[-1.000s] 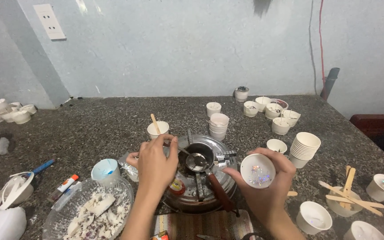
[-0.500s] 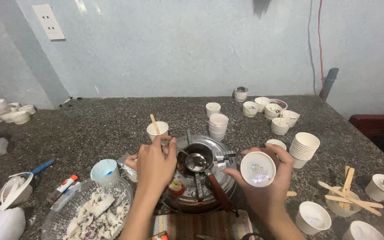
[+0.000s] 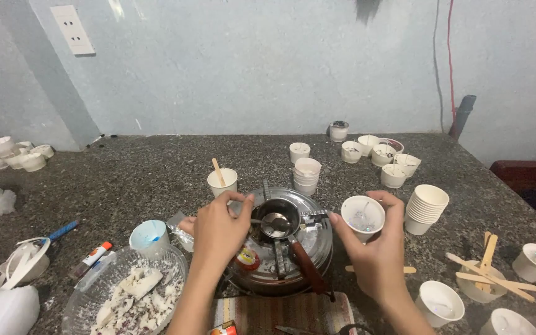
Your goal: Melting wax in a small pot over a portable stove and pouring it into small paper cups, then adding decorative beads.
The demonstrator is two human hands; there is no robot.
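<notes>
The left hand [image 3: 218, 232] pinches a metal spoon [image 3: 271, 221], its handle running sideways, bowl over the small pot [image 3: 278, 218] on the stove [image 3: 283, 248] just right of it. The right hand [image 3: 373, 248] grips a white paper cup [image 3: 362, 217], upright, glitter inside. Beyond both hands lies open granite counter [image 3: 144, 167].

Both forearms reach up from the lower edge of the view, bare and roughly parallel. The left hand [image 3: 219, 231] shows its back, the wrist straight, thumb and forefinger pinched together at the top in a fine grip. The right hand [image 3: 376, 248] is raised, fingers and thumb curled apart into a rounded grip.
</notes>
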